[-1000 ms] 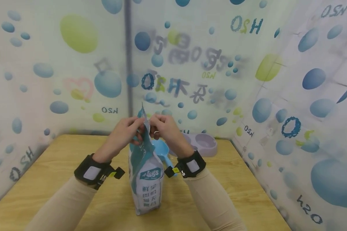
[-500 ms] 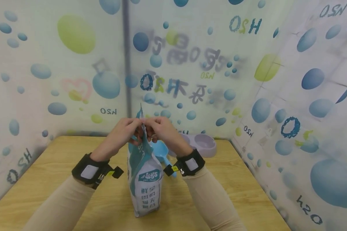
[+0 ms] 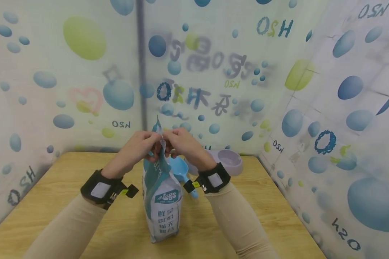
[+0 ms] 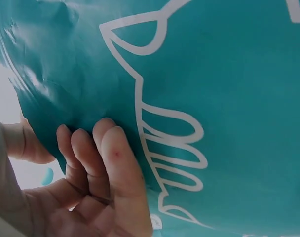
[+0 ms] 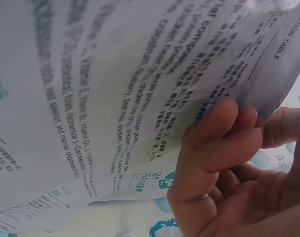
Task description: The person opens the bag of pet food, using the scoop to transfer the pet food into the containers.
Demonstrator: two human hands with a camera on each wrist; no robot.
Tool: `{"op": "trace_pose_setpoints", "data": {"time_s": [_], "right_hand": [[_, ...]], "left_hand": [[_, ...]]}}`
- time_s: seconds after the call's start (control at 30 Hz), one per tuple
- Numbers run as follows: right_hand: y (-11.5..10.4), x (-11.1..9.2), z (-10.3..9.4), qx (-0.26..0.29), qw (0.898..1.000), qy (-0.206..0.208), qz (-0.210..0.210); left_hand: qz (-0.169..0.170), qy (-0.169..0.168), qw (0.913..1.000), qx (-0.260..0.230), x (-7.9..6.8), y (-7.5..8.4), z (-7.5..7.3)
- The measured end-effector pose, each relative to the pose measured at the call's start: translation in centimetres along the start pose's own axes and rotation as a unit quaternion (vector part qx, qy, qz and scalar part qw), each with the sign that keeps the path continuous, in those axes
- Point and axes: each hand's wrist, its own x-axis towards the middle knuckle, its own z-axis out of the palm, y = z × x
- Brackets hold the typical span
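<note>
A teal and white pet food bag (image 3: 163, 205) stands upright on the wooden table, its top edge narrowed to a flat seam. From the left side, my left hand (image 3: 142, 146) pinches that top edge between thumb and curled fingers. My right hand (image 3: 183, 143) pinches the same edge from the right, close beside the left. The left wrist view shows the teal face of the bag (image 4: 239, 98) with a white line drawing, the fingers (image 4: 123, 163) bent against it. In the right wrist view, curled fingers (image 5: 204, 163) lie at the bag's printed white back (image 5: 115, 98).
Behind the bag lies a light blue scoop (image 3: 179, 167), its handle pointing toward me. A pale purple double pet bowl (image 3: 235, 167) stands at the table's back edge, partly hidden by my right arm. Patterned curtain walls (image 3: 214, 72) enclose the wooden table (image 3: 246, 216).
My right hand has shifted slightly left along the bag's top edge and now sits nearer my left hand. The left hand keeps its hold, and the bag stays upright in place.
</note>
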Motion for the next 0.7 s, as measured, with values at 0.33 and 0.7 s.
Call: {"op": "trace_pose_setpoints", "data": {"time_s": [0.33,0.7], "right_hand": [[0.18,-0.12,0.17,-0.011,1.0,0.012,0.019],[0.68,-0.14,-0.21,0.024,1.0,-0.013,0.011]], "left_hand": [[0.001,-0.013,0.9999,-0.004,0.02,0.09,0.1],[0.012,-0.006,0.9999,0.003,-0.33,0.26,0.52]]}}
